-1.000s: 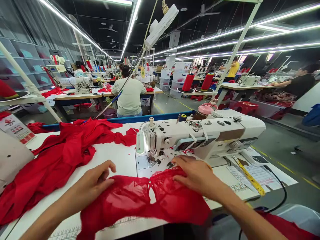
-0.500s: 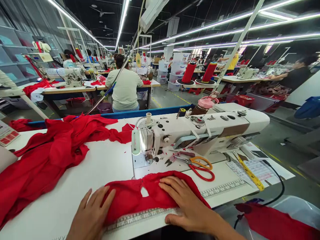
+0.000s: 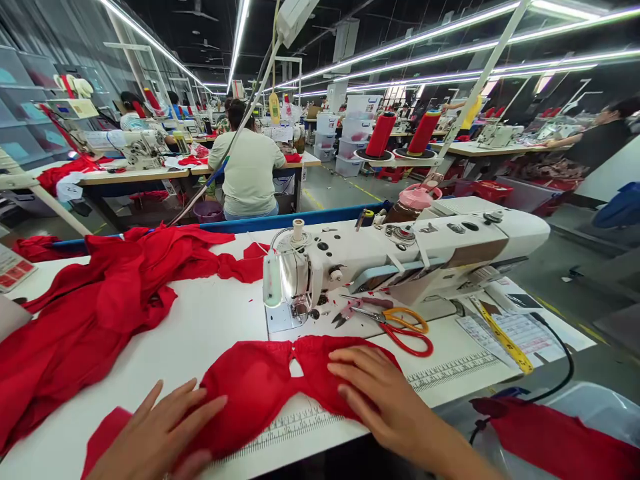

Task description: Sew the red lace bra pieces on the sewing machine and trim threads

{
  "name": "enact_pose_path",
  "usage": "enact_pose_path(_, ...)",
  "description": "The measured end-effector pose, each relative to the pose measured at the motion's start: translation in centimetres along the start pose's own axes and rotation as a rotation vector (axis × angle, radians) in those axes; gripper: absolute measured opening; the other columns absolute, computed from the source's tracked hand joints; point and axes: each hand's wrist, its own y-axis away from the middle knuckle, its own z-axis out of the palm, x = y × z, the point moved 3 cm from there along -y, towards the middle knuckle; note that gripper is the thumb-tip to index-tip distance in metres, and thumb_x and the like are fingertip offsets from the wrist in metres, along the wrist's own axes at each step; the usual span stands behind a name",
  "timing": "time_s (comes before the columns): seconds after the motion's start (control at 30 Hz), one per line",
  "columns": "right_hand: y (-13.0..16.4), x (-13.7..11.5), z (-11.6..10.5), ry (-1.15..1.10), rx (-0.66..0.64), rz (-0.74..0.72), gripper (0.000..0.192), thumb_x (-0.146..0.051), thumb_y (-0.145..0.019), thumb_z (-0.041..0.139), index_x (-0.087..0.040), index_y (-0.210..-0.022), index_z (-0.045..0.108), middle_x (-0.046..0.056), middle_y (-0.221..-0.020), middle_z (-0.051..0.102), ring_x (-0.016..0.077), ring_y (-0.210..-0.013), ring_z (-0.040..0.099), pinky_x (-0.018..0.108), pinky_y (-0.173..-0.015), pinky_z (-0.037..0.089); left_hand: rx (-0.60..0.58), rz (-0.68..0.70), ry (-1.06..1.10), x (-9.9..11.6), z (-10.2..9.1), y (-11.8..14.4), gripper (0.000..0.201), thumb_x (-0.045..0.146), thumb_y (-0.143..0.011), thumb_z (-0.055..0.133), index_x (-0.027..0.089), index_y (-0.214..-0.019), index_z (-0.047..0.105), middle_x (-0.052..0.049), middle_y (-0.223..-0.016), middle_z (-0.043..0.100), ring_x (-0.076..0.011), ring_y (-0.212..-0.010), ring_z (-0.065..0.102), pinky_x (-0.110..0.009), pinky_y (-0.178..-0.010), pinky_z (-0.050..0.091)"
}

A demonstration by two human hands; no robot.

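On white table [image 3: 210, 320], probably factory hall.

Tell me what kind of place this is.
Most likely a garment factory's sewing floor. An industrial sewing machine stands on the white table, a heap of red fabric lies beside it, and other people sit at rows of similar stations behind, with big red thread cones on a stand.

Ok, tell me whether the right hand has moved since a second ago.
Yes. The right hand has drawn back toward the near table edge, away from the sewing machine; the scissors it covered now show.
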Motion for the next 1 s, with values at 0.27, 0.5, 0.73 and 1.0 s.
enact_pose_path(0.27, -6.8, 0.2, 5.0, -0.057, 0.100, 0.202, 0.008, -0.012, -0.090, 0.057, -0.018, -0.095, 0.061, 0.012, -0.106, 0.062, 0.0309, -0.103, 0.054, 0.050, -0.092, 0.043, 0.113, -0.408, 0.515, 3.9, 3.7, -13.9, 0.021, 0.037, -0.082, 0.067, 0.021, -0.096, 0.065, -0.008, -0.111, 0.066, -0.0308, -0.108, 0.057, -0.048, -0.095, 0.047)
enact_pose_path(0.5, -6.9, 0.6, 2.7, -0.389, -0.073, 0.180, 0.011, -0.014, -0.096, 0.044, -0.024, -0.095, 0.049, -0.003, -0.082, 0.061, 0.0159, -0.075, 0.056, 0.027, -0.071, 0.045, 0.010, -0.424, 0.725, 5.3, 4.1, -14.0, 0.016, 0.026, -0.086, 0.053, 0.023, -0.072, 0.046, 0.004, -0.070, 0.057, -0.0176, -0.070, 0.056, -0.028, -0.065, 0.044)
enact_pose_path(0.73, -8.1, 0.2, 2.4, -0.544, -0.225, 0.169, 0.024, -0.014, -0.083, 0.061, -0.025, -0.105, 0.058, -0.008, -0.075, 0.057, 0.0131, -0.070, 0.053, 0.023, -0.064, 0.039, -0.004, -0.526, 0.741, 5.3, 4.1, -12.6, 0.010, 0.030, -0.088, 0.048, 0.024, -0.081, 0.051, 0.001, -0.080, 0.062, -0.0215, -0.083, 0.057, -0.033, -0.077, 0.045)
enact_pose_path(1.0, -8.1, 0.1, 2.5, -0.455, -0.152, 0.258, 0.030, -0.021, -0.084, 0.064, -0.026, -0.114, 0.061, -0.005, -0.072, 0.059, 0.0179, -0.074, 0.055, 0.028, -0.071, 0.039, -0.094, -0.431, 0.775, 5.0, 3.7, -12.8, 0.017, 0.026, -0.084, 0.051, 0.024, -0.080, 0.067, 0.003, -0.072, 0.064, -0.0207, -0.078, 0.059, -0.034, -0.084, 0.045)
